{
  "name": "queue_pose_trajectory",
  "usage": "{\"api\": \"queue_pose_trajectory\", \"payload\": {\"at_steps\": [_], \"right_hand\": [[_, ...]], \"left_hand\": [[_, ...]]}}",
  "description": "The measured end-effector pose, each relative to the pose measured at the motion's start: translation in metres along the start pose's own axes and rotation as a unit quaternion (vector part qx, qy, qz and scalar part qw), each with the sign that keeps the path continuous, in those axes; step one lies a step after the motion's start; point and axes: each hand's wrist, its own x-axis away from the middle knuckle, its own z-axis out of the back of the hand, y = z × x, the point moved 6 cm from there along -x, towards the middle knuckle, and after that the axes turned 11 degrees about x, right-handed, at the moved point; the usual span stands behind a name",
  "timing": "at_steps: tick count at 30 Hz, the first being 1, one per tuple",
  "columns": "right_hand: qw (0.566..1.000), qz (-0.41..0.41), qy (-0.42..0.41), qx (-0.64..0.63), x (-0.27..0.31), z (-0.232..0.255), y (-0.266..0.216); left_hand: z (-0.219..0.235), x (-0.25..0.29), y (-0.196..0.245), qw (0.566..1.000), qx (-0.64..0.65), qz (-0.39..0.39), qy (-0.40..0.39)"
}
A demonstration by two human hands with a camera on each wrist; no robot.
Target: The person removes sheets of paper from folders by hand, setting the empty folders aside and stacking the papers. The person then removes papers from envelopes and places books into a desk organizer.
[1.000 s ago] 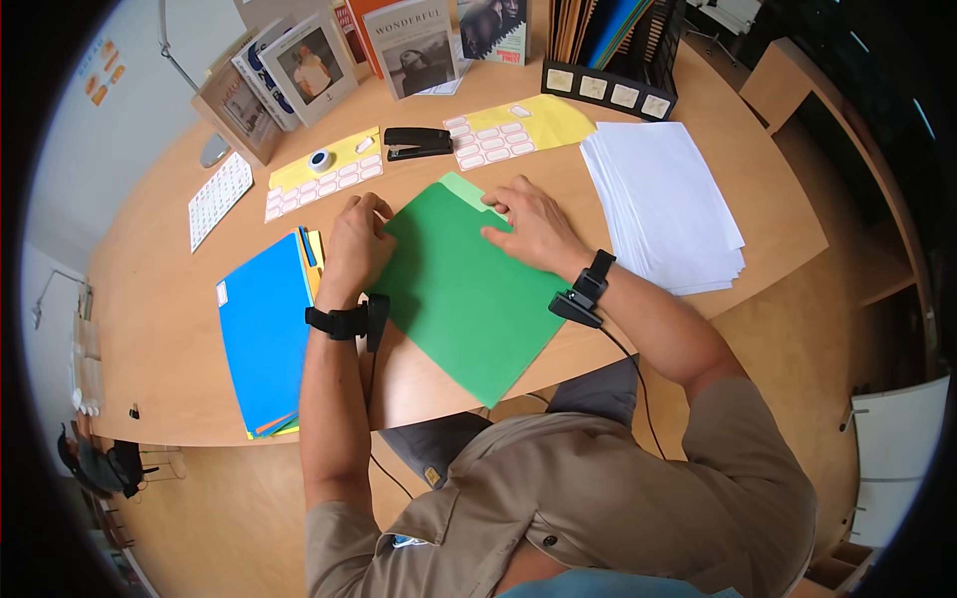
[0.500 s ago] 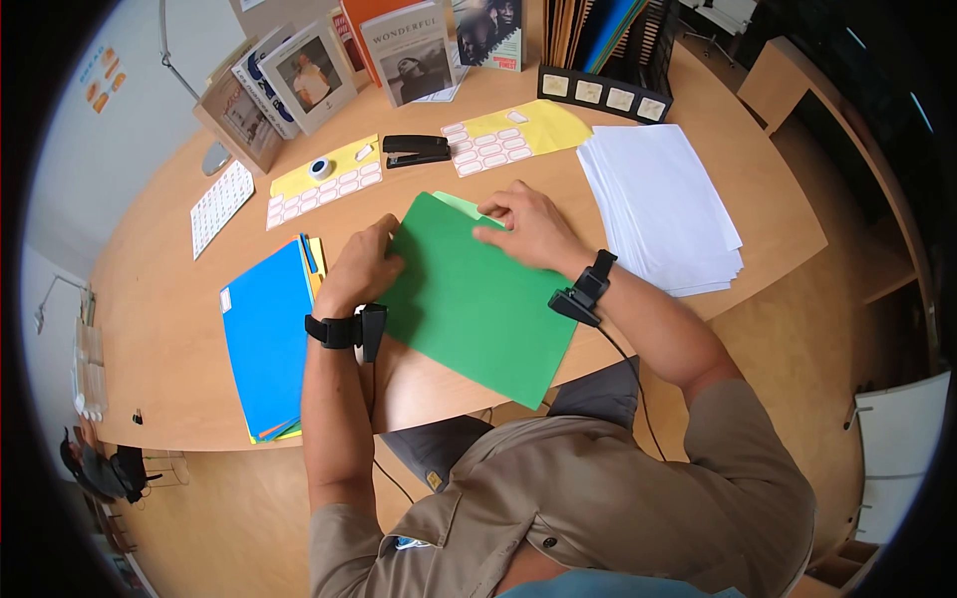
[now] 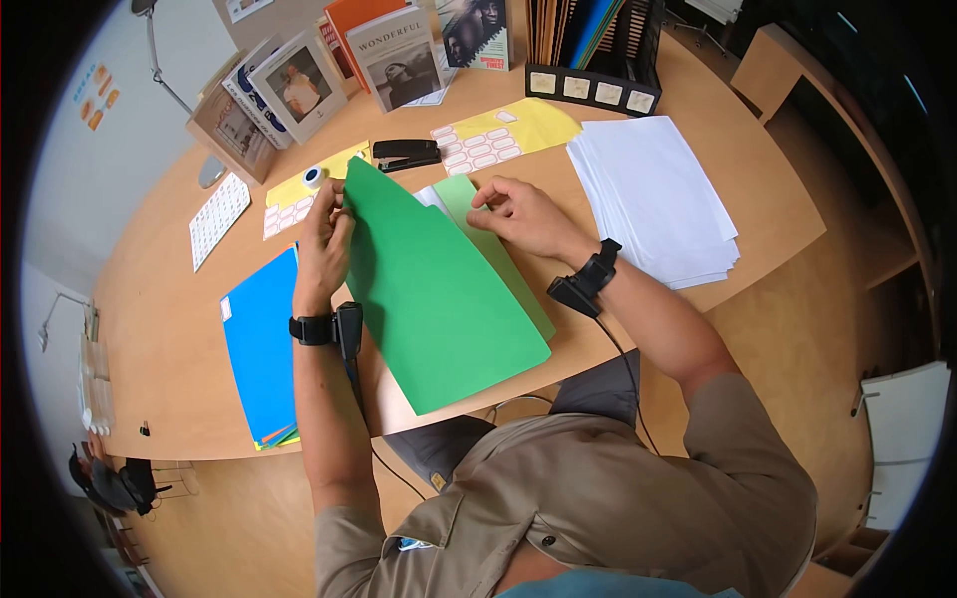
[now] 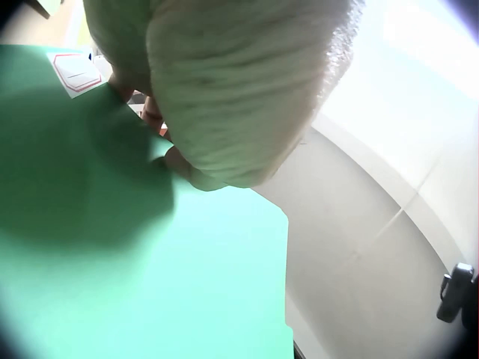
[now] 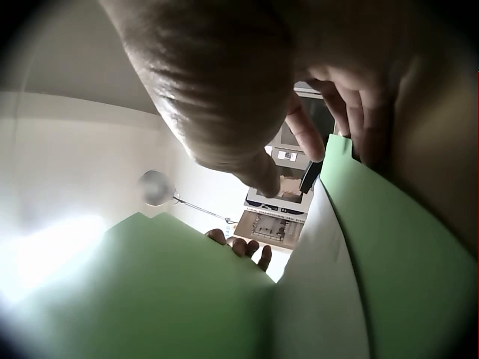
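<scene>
The green folder (image 3: 439,289) stands partly open, its front cover raised on the left. My left hand (image 3: 324,239) pinches that cover's upper left edge; in the left wrist view the thumb lies against the green face (image 4: 217,262). Between the covers, a white sheet (image 5: 314,284) shows in the right wrist view. My right hand (image 3: 533,219) is at the top of the pale green back cover (image 3: 459,199), fingers bent, thumb apart from it; whether the fingertips touch it I cannot tell. A red-bordered label (image 4: 76,72) shows at the folder's edge.
Blue folders (image 3: 261,344) lie left, partly behind my left forearm. White papers (image 3: 653,199) lie right. Behind are a stapler (image 3: 407,153), label sheets (image 3: 480,149), a small white roll (image 3: 313,176), books (image 3: 399,60) and a black file rack (image 3: 590,92). A calendar-like sheet (image 3: 219,219) lies far left.
My left hand has moved left and up with the front cover, opening the folder. The pale back cover and white sheet have come into view. My right hand has barely moved.
</scene>
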Motion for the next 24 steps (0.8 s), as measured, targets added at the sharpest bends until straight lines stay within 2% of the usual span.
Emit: {"api": "queue_pose_trajectory", "payload": {"at_steps": [3, 6, 7, 9, 11, 13, 15, 17, 19, 21, 22, 23, 24], "right_hand": [[0.997, 0.041, -0.039, -0.049, -0.006, -0.014, 0.018], [0.996, 0.031, -0.078, -0.022, 0.004, -0.017, -0.003], [0.996, 0.031, -0.077, -0.023, 0.003, -0.021, -0.001], [0.986, 0.068, -0.029, -0.147, -0.001, -0.021, -0.001], [0.982, 0.075, -0.017, -0.17, 0.002, -0.019, -0.008], [0.978, 0.083, -0.006, -0.193, 0.003, -0.016, -0.013], [0.982, 0.096, 0.003, -0.162, 0.004, -0.015, -0.015], [0.989, 0.093, -0.007, -0.113, 0.004, -0.015, -0.011], [0.994, 0.089, -0.016, -0.064, 0.004, -0.014, -0.011], [0.999, 0.041, -0.025, 0.001, 0.005, -0.012, -0.012], [0.999, 0.041, -0.025, 0.001, 0.004, -0.014, -0.01], [0.996, 0.076, -0.021, -0.039, 0.003, -0.016, -0.01], [0.991, 0.11, -0.017, -0.08, 0.002, -0.018, -0.011]], "left_hand": [[0.003, -0.001, -0.004, 1.0, 0.004, -0.011, 0.006], [-0.011, 0.0, 0.002, 1.0, 0.001, -0.003, -0.008], [-0.016, 0.0, 0.004, 1.0, -0.003, 0.007, -0.016], [-0.018, -0.001, -0.004, 0.999, -0.05, 0.002, -0.01], [-0.019, -0.001, -0.013, 0.99, -0.144, -0.009, 0.004], [-0.021, 0.0, -0.019, 0.988, -0.154, -0.012, 0.006], [-0.018, 0.0, -0.018, 0.986, -0.164, -0.015, 0.008], [-0.017, 0.002, -0.03, 0.976, -0.122, 0.174, -0.054], [-0.016, 0.004, -0.031, 0.981, -0.095, 0.163, -0.054], [-0.017, 0.004, -0.033, 0.985, -0.067, 0.152, -0.054], [-0.016, 0.003, -0.03, 0.991, -0.056, 0.113, -0.041], [-0.016, 0.001, -0.027, 0.996, -0.044, 0.075, -0.027], [-0.016, 0.001, -0.028, 0.996, -0.044, 0.075, -0.026]]}}
